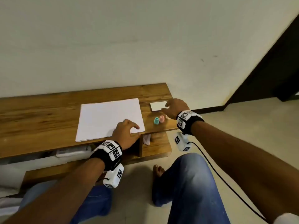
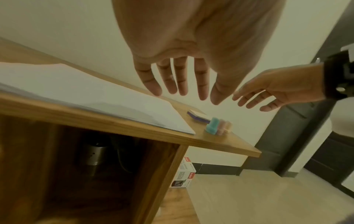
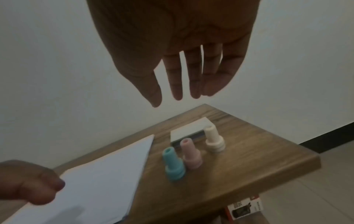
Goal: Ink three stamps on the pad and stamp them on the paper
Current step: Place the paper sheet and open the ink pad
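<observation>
Head view first: blue-jeaned knees and a bare foot (image 1: 159,171) on the pale tiled floor (image 1: 242,126), and a black cable (image 1: 215,172) trailing off the right wrist. Just beyond, the left hand (image 1: 125,135) sits at the near edge of the wooden surface (image 1: 40,113), over the near right corner of the white paper (image 1: 110,118). The left wrist view shows its fingers (image 2: 201,81) straight and spread, gripping nothing. Under the surface, open shelves hold a white power strip (image 1: 73,151) and a crumpled cloth (image 1: 147,139); the left wrist view adds a metal cylinder (image 2: 93,157) in the shadow and a printed box (image 2: 182,174) on the lower shelf.

Right of the paper, three stamps stand upright, close together: the teal stamp (image 3: 173,165) nearest, the pink stamp (image 3: 190,154) beside it, the cream stamp (image 3: 213,139) a little further right. Behind them lies the ink pad (image 3: 191,130), lid shut, white on top. The right hand (image 1: 174,107) hovers above the pad's right end, fingers (image 3: 193,81) extended and loose, holding nothing.

Further back, a plain off-white wall (image 1: 145,38) rises straight from the surface, with a dark doorway (image 1: 278,65) at far right.
</observation>
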`<state>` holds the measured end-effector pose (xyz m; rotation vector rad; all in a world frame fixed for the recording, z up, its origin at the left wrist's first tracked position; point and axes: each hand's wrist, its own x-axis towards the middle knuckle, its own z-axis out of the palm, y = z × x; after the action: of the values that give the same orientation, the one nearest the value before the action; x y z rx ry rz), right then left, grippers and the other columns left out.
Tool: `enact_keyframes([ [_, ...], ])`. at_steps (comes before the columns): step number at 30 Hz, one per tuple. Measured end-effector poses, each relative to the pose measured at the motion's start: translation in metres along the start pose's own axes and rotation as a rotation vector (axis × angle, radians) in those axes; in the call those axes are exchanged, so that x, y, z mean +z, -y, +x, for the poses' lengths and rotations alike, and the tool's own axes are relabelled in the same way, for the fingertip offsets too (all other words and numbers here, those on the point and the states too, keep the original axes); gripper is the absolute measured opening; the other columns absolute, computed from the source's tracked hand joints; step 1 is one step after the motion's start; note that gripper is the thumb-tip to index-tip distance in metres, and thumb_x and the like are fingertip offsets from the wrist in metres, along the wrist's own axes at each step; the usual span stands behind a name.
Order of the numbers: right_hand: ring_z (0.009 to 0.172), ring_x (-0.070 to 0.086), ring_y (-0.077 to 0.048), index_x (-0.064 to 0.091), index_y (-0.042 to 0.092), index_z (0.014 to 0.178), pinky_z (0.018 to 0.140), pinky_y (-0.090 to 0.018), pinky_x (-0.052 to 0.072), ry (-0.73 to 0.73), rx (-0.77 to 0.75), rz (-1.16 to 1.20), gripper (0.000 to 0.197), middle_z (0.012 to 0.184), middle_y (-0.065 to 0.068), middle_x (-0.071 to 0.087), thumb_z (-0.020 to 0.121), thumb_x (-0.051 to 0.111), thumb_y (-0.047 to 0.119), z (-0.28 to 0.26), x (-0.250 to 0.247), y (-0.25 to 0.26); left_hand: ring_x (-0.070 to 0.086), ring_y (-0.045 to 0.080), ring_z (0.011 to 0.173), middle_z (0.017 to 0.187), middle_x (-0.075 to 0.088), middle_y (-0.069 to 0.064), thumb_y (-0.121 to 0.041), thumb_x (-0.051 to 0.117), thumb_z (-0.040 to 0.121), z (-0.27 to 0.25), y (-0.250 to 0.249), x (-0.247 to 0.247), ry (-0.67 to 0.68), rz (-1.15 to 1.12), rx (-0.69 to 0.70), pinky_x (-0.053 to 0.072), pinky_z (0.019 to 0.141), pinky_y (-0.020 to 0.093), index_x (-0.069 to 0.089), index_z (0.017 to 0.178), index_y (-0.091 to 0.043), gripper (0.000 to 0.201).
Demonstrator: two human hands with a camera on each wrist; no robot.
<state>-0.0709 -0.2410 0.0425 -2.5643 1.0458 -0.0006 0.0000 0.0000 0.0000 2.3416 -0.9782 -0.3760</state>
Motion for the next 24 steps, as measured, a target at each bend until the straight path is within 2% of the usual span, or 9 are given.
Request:
enact_keyframes([
  [3, 0.111, 0.06, -0.031, 0.066, 0.014, 0.117, 0.085, -0.037, 0.051, 0.071, 0.037, -0.093, 0.066, 0.122, -0.009, 0.065, 0.076, 0.068, 0.066, 0.034, 0.003, 0.002, 0.048, 0.023, 0.12, 0.131, 0.053, -0.004, -0.05, 0.07, 0.077, 0.036, 0.001, 0.002, 0.037, 0.17, -0.002, 0.046, 0.096, 0.042, 0.061, 0.116, -0.031, 0.044],
  [7, 0.113, 0.058, -0.033, 0.06, 0.014, 0.123, 0.09, -0.042, 0.052, 0.159, 0.047, -0.199, 0.081, 0.125, -0.011, 0.062, 0.071, 0.067, 0.075, 0.067, 0.011, 0.013, 0.041, 0.026, 0.13, 0.142, 0.045, -0.002, -0.054, 0.067, 0.078, 0.074, 0.007, 0.001, 0.084, 0.294, -0.05, 0.041, 0.1, 0.045, 0.054, 0.128, -0.028, 0.058],
  [9, 0.108, 0.06, -0.033, 0.061, 0.016, 0.121, 0.089, -0.042, 0.053, 0.176, 0.052, -0.224, 0.081, 0.123, -0.01, 0.065, 0.07, 0.065, 0.078, 0.079, 0.014, 0.018, 0.039, 0.027, 0.132, 0.145, 0.043, 0.0, -0.053, 0.067, 0.078, 0.089, 0.016, -0.003, 0.109, 0.327, -0.062, 0.042, 0.101, 0.045, 0.051, 0.133, -0.027, 0.062],
  [12, 0.092, 0.058, -0.028, 0.061, 0.017, 0.121, 0.08, -0.035, 0.052, 0.224, 0.075, -0.225, 0.084, 0.12, -0.006, 0.066, 0.067, 0.066, 0.081, 0.092, 0.024, 0.021, 0.041, 0.028, 0.13, 0.144, 0.042, 0.002, -0.05, 0.069, 0.079, 0.105, 0.027, -0.005, 0.238, 0.389, -0.067, 0.043, 0.102, 0.044, 0.048, 0.137, -0.025, 0.066],
  [15, 0.096, 0.06, -0.029, 0.062, 0.018, 0.123, 0.085, -0.036, 0.053, 0.279, 0.085, -0.251, 0.083, 0.121, -0.007, 0.066, 0.069, 0.064, 0.08, 0.1, 0.035, 0.022, 0.045, 0.027, 0.127, 0.142, 0.042, 0.001, -0.049, 0.071, 0.078, 0.115, 0.028, -0.004, 0.361, 0.478, -0.068, 0.045, 0.099, 0.04, 0.047, 0.138, -0.026, 0.069],
  [21, 0.092, 0.062, -0.028, 0.064, 0.016, 0.116, 0.085, -0.036, 0.055, 0.298, 0.1, -0.219, 0.071, 0.109, -0.008, 0.066, 0.075, 0.061, 0.074, 0.105, 0.051, 0.027, 0.048, 0.028, 0.119, 0.132, 0.046, 0.003, -0.043, 0.078, 0.074, 0.123, 0.023, 0.0, 0.362, 0.495, -0.087, 0.047, 0.09, 0.04, 0.053, 0.129, -0.025, 0.064],
  [24, 0.089, 0.062, -0.027, 0.064, 0.015, 0.113, 0.077, -0.033, 0.054, 0.277, 0.097, -0.259, 0.071, 0.103, -0.007, 0.064, 0.073, 0.062, 0.075, 0.105, 0.054, 0.028, 0.047, 0.028, 0.117, 0.128, 0.047, 0.001, -0.042, 0.082, 0.07, 0.126, 0.023, -0.002, 0.367, 0.467, -0.108, 0.045, 0.087, 0.039, 0.056, 0.123, -0.026, 0.061],
])
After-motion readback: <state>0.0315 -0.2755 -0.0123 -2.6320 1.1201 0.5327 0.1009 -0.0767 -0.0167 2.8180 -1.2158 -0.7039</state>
